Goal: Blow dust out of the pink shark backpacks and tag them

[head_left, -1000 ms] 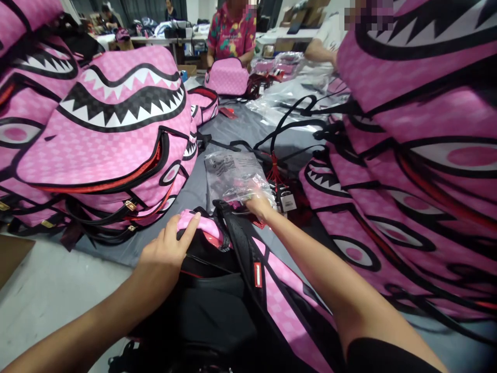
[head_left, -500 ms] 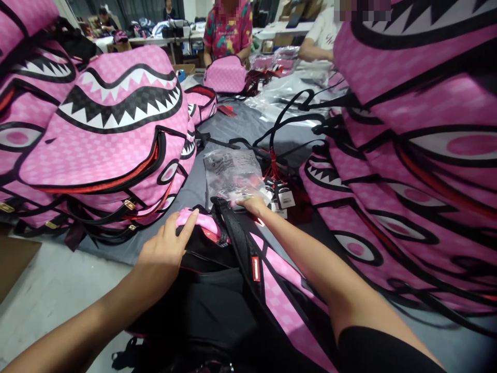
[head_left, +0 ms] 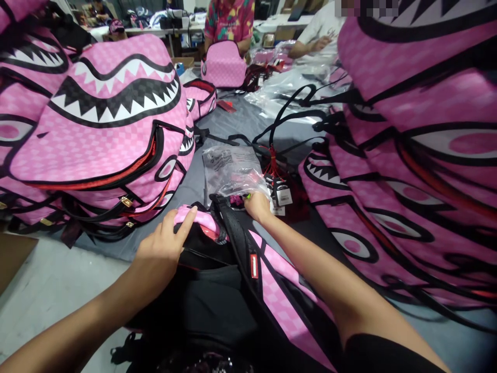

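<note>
A black and pink backpack stands before me, its black padded back and a strap with a red label facing me. My left hand grips its pink top edge, fingers over the far side. Just beyond the backpack lies a clear plastic bag with its mouth toward me. My right hand is at that mouth with fingers curled, partly under the film. By the fingertips show a small purple patterned piece and a bit of bright green. What the fingers hold is not clear.
Stacks of pink shark-mouth backpacks stand left and right on the grey-covered table. Red-corded black and white tags lie beside my right hand. Loose black straps cross the middle. Co-workers are across the table, one behind a small pink bag.
My right hand has turned and curled at the plastic bag's mouth, where purple and green bits now show. My left hand keeps its place on the backpack. The view has tipped slightly down.
</note>
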Available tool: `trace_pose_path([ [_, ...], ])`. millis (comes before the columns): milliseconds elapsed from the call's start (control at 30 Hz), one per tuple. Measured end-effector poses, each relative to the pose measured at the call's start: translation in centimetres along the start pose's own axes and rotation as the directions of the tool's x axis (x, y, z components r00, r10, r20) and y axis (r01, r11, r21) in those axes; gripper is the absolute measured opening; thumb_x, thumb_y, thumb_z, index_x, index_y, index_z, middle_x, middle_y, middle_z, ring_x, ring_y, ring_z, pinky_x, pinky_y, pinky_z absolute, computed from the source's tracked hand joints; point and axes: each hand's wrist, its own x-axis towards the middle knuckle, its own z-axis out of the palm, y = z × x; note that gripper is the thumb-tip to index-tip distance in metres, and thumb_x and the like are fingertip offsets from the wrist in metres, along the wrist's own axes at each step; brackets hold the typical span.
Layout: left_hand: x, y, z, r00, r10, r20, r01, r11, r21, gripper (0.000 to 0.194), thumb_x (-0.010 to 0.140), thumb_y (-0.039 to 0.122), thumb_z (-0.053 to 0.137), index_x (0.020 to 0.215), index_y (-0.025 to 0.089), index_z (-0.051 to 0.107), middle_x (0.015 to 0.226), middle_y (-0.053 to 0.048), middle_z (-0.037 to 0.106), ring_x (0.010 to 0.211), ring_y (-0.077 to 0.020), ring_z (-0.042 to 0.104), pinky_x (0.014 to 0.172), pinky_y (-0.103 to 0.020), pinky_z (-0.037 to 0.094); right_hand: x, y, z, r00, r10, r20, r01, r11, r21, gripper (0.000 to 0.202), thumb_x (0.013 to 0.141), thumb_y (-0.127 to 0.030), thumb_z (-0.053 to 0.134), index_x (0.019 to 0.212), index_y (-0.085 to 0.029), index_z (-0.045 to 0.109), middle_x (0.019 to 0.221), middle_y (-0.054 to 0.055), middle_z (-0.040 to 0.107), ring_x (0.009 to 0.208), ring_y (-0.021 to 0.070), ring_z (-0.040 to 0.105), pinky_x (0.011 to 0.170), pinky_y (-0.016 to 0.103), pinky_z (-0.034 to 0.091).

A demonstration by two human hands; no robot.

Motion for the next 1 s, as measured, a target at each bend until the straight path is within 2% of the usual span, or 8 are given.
trace_pose_path([
  [300,0.6,-0.5,-0.5,0.984,-0.009,0.177,0.033,0.991,-0.132,0.078,0.089,0.017,0.053,0.158,0.028,0.018,0.145,-0.017,0.046,0.108,-0.0236,0.066,0.081,-0.031,0.058,-2.1,0.4,-1.4,0.992,-0.111,-0.055,0.099,0.977,-0.188,0.036,0.094,-0.018,0.044,0.121,-0.018,0.068,0.108,0.015,0.072,0.1,0.0283,0.067,0.078,0.031,0.047],
  [433,1.2,-0.9,-0.6,0.962,-0.015,0.274,0.074,0.976,-0.206,0.086,0.086,0.015,0.058,0.157,0.031,0.013,0.148,-0.017,0.041,0.118,-0.0271,0.061,0.088,-0.035,0.055,-4.2,1.0,-2.7,0.946,-0.323,-0.009,0.305,0.904,-0.299,0.033,0.091,-0.013,0.049,0.119,-0.019,0.066,0.108,0.012,0.071,0.101,0.0256,0.064,0.077,0.029,0.044],
  [533,1.2,-1.4,-0.6,0.977,0.012,0.214,0.049,0.959,-0.279,0.089,0.085,0.016,0.061,0.157,0.031,0.012,0.151,-0.017,0.038,0.131,-0.0307,0.051,0.097,-0.04,0.05,-7.0,2.4,-5.0,0.857,-0.511,-0.057,0.444,0.791,-0.421,0.021,0.092,-0.016,0.052,0.102,-0.017,0.07,0.099,0.011,0.072,0.098,0.0237,0.062,0.07,0.027,0.042],
  [600,1.0,-1.3,-1.1,0.995,0.054,0.086,-0.021,0.937,-0.348,0.083,0.086,0.018,0.062,0.156,0.028,0.018,0.157,-0.018,0.031,0.142,-0.0333,0.038,0.109,-0.049,0.04,-9.6,3.5,-6.8,0.761,-0.606,-0.232,0.461,0.757,-0.463,0.017,0.088,-0.012,0.054,0.093,-0.016,0.069,0.09,0.009,0.071,0.091,0.0228,0.061,0.067,0.028,0.042],
  [733,1.2,0.6,-3.3,0.949,0.098,-0.3,-0.239,0.844,-0.48,0.053,0.093,0.028,0.058,0.144,0.022,0.044,0.151,-0.015,0.044,0.138,-0.0287,0.041,0.113,-0.048,0.031,-15.8,3.5,-9.5,0.383,-0.754,-0.534,0.635,0.635,-0.441,0.023,0.085,-0.004,0.052,0.1,-0.018,0.064,0.092,0.007,0.072,0.084,0.0193,0.062,0.075,0.029,0.047],
  [800,1.4,2.1,-4.2,0.894,0.144,-0.424,-0.37,0.771,-0.518,0.035,0.094,0.029,0.057,0.128,0.02,0.059,0.131,-0.011,0.062,0.12,-0.0228,0.056,0.103,-0.04,0.038,-18.5,2.1,-9.9,0.269,-0.792,-0.548,0.743,0.533,-0.406,0.024,0.088,-0.006,0.053,0.107,-0.018,0.062,0.096,0.009,0.072,0.086,0.0195,0.063,0.078,0.031,0.05],
  [867,1.4,3.2,-4.6,0.85,0.182,-0.495,-0.463,0.708,-0.534,0.018,0.095,0.023,0.054,0.105,0.019,0.068,0.107,-0.006,0.071,0.099,-0.0172,0.063,0.094,-0.035,0.041,-20.7,0.4,-10.0,0.241,-0.802,-0.546,0.822,0.468,-0.326,0.026,0.089,-0.006,0.055,0.11,-0.019,0.06,0.094,0.009,0.071,0.084,0.0193,0.064,0.075,0.031,0.051],
  [1000,-0.5,2.2,-3.8,0.828,0.064,-0.557,-0.456,0.654,-0.603,0.014,0.095,0.025,0.055,0.09,0.018,0.066,0.092,-0.003,0.074,0.092,-0.0145,0.066,0.094,-0.033,0.043,-23.1,-2.1,-10.5,0.327,-0.77,-0.548,0.885,0.453,-0.108,0.029,0.089,-0.004,0.058,0.11,-0.022,0.06,0.085,0.005,0.069,0.073,0.0161,0.063,0.067,0.028,0.05],
])
